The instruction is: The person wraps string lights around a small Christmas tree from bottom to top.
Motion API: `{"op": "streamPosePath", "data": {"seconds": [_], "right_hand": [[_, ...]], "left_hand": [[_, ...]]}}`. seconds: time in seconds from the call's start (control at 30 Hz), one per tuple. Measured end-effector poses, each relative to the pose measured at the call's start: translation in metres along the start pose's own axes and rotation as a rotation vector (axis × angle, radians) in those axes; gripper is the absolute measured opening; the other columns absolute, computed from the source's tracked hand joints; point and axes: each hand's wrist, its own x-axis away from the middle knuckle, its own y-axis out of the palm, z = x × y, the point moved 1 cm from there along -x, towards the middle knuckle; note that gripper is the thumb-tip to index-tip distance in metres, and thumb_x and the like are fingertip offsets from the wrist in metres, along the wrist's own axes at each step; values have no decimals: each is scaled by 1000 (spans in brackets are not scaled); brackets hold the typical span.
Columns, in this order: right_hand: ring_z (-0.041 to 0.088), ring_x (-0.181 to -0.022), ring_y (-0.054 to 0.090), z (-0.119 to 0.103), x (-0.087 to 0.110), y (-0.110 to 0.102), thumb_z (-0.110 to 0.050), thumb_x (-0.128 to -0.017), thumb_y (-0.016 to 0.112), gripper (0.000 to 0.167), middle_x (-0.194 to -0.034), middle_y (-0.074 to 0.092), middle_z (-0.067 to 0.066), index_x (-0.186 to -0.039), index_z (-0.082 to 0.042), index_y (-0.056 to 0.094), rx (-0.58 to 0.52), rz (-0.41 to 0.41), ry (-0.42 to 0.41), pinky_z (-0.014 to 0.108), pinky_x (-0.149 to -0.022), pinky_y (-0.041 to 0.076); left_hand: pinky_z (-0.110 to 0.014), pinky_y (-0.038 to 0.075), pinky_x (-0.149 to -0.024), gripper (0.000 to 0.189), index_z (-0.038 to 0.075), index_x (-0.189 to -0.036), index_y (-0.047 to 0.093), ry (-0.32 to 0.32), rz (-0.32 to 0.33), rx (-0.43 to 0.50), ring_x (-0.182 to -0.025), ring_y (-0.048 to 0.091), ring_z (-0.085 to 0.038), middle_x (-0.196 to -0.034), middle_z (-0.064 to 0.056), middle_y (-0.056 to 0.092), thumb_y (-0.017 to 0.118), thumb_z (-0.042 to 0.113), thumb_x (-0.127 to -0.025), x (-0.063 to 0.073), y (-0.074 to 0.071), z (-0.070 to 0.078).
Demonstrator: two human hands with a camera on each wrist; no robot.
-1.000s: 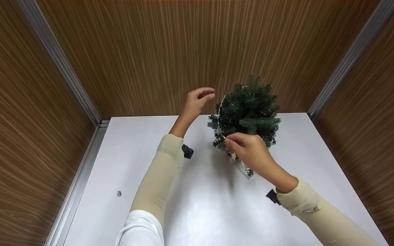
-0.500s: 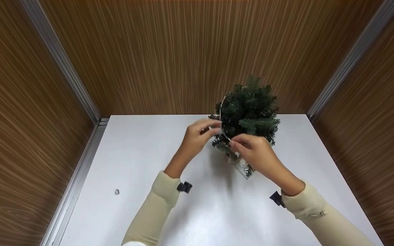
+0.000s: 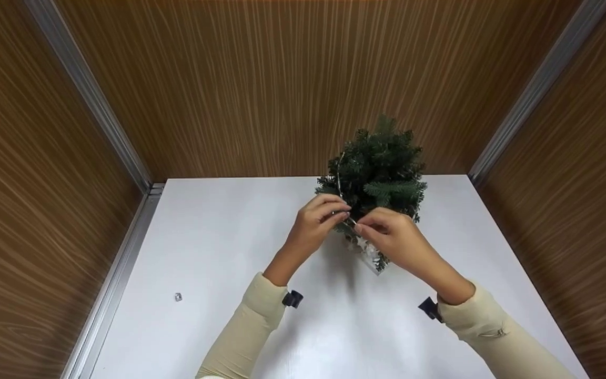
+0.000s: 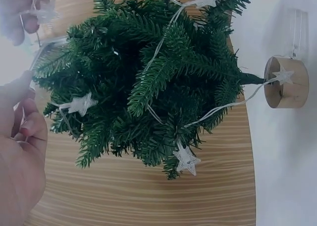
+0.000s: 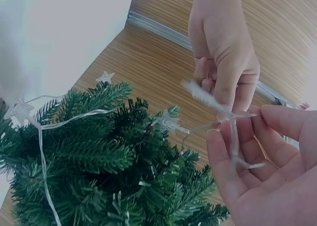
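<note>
A small green artificial Christmas tree [image 3: 387,158] stands at the back of the table. String lights [image 5: 79,116] with clear star pieces are draped over it. In front of its left side my right hand [image 3: 400,239] pinches the light string between thumb and finger. Close beside it my left hand [image 3: 309,223] pinches the same string, thumb against fingertips. One star [image 5: 200,94] of the string hangs blurred near both hands in the right wrist view. Another star [image 4: 186,159] hangs on a lower branch. The tree's round wooden base [image 4: 292,94] shows in the left wrist view.
A small clear object [image 3: 178,297] lies on the white table [image 3: 219,237] at the left. Next to the base is a clear plastic piece [image 4: 297,32]. Wood-grain panels [image 3: 240,89] enclose the back and sides.
My left hand has come down and right from the tree's upper left side, and now pinches the string beside my right hand. The right hand has shifted slightly right and down, still pinching.
</note>
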Motion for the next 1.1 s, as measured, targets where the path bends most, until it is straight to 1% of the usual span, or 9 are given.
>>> {"op": "streamPosePath", "data": {"seconds": [0.13,0.23,0.33,0.47,0.6,0.7,0.77,0.93,1.1], "right_hand": [[12,-81,65,4,5,-6,-17,-97,70,10,-92,71,1,-99,-10,76,23,-30,48,27,-71,54],[13,-83,68,7,9,-10,-20,-97,69,12,-93,74,1,-102,-11,75,29,-72,104,29,-71,55],[16,-86,70,9,13,-14,-20,-97,68,13,-93,75,1,-103,-11,74,32,-96,138,33,-73,56],[17,-88,70,12,18,-19,-18,-98,67,14,-94,75,1,-104,-9,74,36,-104,150,34,-74,55],[16,-88,69,15,24,-24,-16,-98,66,14,-96,75,3,-107,-8,74,17,-128,157,31,-74,55],[16,-89,69,17,29,-28,-14,-98,66,14,-99,75,6,-108,-8,75,10,-147,153,30,-75,55],[16,-91,69,18,31,-33,-15,-98,66,16,-102,75,8,-109,-7,75,18,-156,154,31,-76,55],[20,-95,69,19,34,-48,-15,-98,67,17,-105,76,8,-109,-6,77,87,-131,152,36,-79,55],[21,-92,68,16,34,-68,-19,-98,67,16,-102,76,6,-106,-9,77,172,-64,166,39,-78,54]], "left_hand": [[-24,55,-79,18,7,-105,77,-13,19,21,-96,64,-11,-110,-2,67,67,21,-97,-3,0,2],[-24,55,-78,18,7,-103,76,-21,28,25,-94,64,-11,-108,-1,67,67,21,-97,-5,0,3],[-24,54,-77,17,9,-102,76,-26,33,19,-93,63,-10,-107,0,67,67,22,-97,-7,0,4],[-24,54,-77,17,11,-101,76,-35,37,1,-93,63,-9,-107,1,67,66,24,-98,-8,1,6],[-24,53,-76,19,9,-102,76,-48,35,-5,-93,63,-9,-108,0,67,65,25,-99,-9,2,7],[-23,52,-73,22,7,-102,76,-63,38,-13,-89,62,-9,-109,-1,67,66,25,-98,-10,2,7],[-23,52,-72,21,7,-102,76,-71,40,-21,-87,61,-9,-109,-1,67,66,26,-98,-10,2,8],[-23,51,-73,19,10,-102,76,-85,48,-28,-89,61,-8,-108,0,67,66,26,-98,-14,3,7],[-23,50,-70,20,12,-102,76,-96,47,-29,-83,58,-8,-108,1,68,65,29,-98,-16,4,4]]}}
